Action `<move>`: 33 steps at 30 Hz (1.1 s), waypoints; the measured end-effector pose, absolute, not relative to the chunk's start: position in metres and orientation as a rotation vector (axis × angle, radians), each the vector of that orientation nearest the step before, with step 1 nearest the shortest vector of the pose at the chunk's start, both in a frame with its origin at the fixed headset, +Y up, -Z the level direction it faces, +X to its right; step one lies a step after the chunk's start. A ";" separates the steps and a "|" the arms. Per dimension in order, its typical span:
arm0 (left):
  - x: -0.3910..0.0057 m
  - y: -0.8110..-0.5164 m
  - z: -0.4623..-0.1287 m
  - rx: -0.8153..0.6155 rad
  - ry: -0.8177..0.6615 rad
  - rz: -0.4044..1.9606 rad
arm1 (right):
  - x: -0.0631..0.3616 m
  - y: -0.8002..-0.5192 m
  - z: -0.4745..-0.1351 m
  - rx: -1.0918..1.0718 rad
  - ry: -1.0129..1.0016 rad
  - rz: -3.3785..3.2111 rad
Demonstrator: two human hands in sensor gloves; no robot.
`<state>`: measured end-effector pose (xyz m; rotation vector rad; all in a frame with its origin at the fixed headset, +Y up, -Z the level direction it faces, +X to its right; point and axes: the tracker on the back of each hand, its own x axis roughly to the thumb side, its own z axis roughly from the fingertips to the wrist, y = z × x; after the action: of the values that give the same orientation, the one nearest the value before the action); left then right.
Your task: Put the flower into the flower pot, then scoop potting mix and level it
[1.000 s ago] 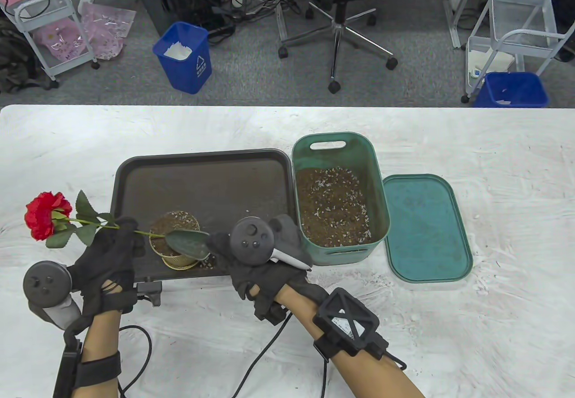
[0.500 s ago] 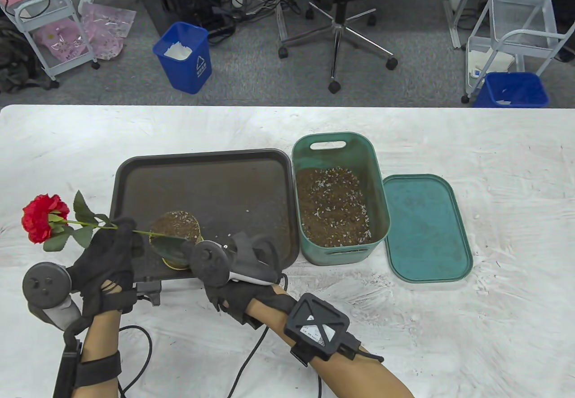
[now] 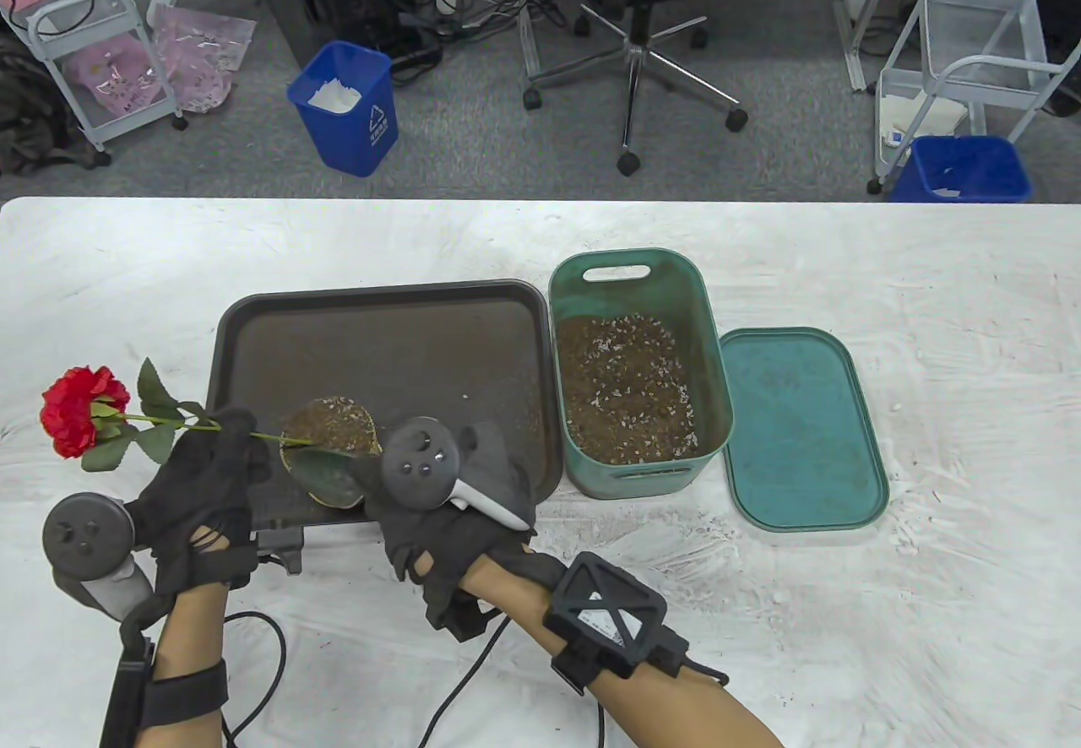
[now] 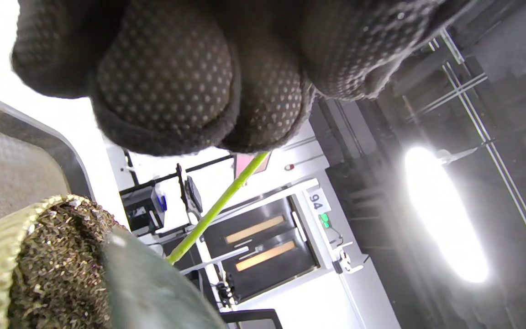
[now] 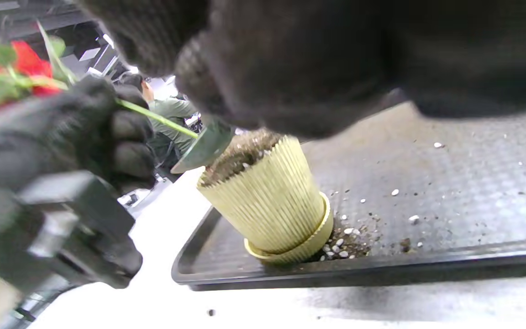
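Flower: red artificial flower with green stem (image 3: pixel 84 410), stem pinched in the curled fingers of the left hand (image 3: pixel 207 478); bloom left of the fingers, stem tip right in the pot; axis roughly left-right.
Pot: ribbed yellow plastic flower pot (image 5: pixel 267 196) holding potting mix, on dark tray (image 3: pixel 380 343).
Trowel: green-bladed trowel (image 3: pixel 325 474), white handle gripped by right hand (image 3: pixel 448 512); blade over the pot rim, pointing left.

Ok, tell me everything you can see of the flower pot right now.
The flower pot is pale yellow, ribbed, plastic-looking, sitting in a matching saucer at the near edge of the black tray. It is filled with potting mix to the rim. The flower's stem slants into it, and the trowel blade rests over its near rim.
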<state>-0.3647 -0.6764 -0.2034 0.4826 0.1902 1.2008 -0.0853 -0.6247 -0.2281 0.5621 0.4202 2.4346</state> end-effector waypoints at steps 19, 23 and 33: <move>-0.362 -0.675 -0.203 0.480 0.186 1.177 | -0.098 -0.654 -0.263 0.375 0.472 2.562; -0.362 -0.676 -0.204 0.475 0.181 1.173 | -0.105 -0.655 -0.263 0.389 0.495 2.640; -0.361 -0.675 -0.204 0.475 0.180 1.175 | -0.091 -0.642 -0.264 0.318 0.218 2.504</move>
<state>-0.3614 -0.6752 -0.2042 0.4745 0.1802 1.1748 -0.0909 -0.6416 -0.2643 0.3177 0.2176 2.5044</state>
